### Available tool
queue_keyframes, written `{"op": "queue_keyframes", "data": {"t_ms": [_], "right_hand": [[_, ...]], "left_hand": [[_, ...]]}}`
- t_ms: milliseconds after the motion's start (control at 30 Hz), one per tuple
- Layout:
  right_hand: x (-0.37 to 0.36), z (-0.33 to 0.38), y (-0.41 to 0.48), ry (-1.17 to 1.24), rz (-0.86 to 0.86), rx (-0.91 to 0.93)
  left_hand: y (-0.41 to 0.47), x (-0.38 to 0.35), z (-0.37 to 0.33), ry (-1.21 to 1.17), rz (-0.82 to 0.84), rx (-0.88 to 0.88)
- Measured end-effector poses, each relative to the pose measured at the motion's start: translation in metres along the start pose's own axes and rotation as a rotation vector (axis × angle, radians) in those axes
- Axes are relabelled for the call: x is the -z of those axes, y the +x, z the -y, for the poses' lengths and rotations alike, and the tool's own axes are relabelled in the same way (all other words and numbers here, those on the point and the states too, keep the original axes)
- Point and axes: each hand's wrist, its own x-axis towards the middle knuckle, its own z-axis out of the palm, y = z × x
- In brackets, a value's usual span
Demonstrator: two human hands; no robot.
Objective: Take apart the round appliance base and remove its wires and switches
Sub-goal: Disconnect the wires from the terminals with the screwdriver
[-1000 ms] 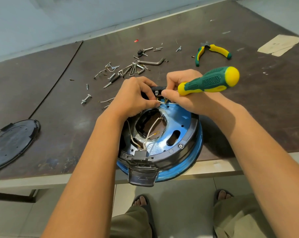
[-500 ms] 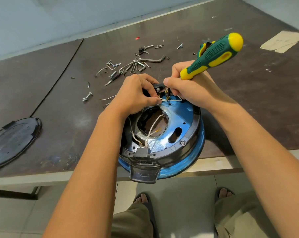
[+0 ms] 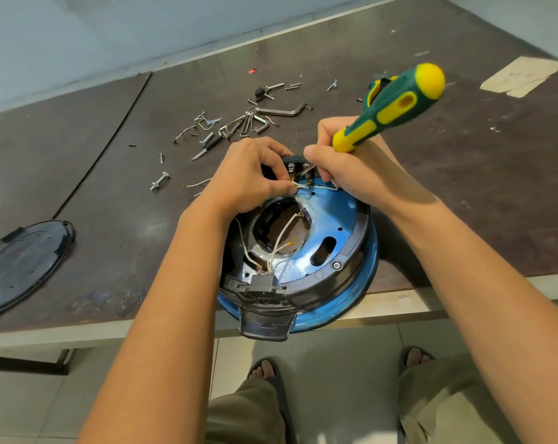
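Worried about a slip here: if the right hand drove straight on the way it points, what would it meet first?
Most likely the black switch on the far rim of the base, where the right hand aims the screwdriver; the left hand, pinching a white wire, sits just beyond. Depth is unclear.

base [image 3: 332, 219] blue, black rim | screwdriver [image 3: 396, 104] green-yellow | wires [image 3: 284, 238] white

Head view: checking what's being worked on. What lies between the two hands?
A black switch block with metal terminals and thin white wires, between left hand and right hand, seen in the head view.
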Motion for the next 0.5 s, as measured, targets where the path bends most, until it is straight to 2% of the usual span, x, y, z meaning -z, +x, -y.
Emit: {"op": "queue_keyframes", "data": {"t_ms": [133,300,500], "right_hand": [[0.0042,-0.0057,-0.0009,0.078,0.009,0.072],[0.0034,-0.0050,0.0033,-0.032,0.054,0.130],[0.0023,-0.0020,0.0068,-0.043,0.050,0.058]], "left_hand": [[-0.0005,0.0006,-0.0007,0.002,-0.007,0.003],[-0.0004,0.0010,-0.0018,0.005,-0.004,-0.001],[-0.0005,0.0005,-0.0008,0.020,-0.010,0.002]]}}
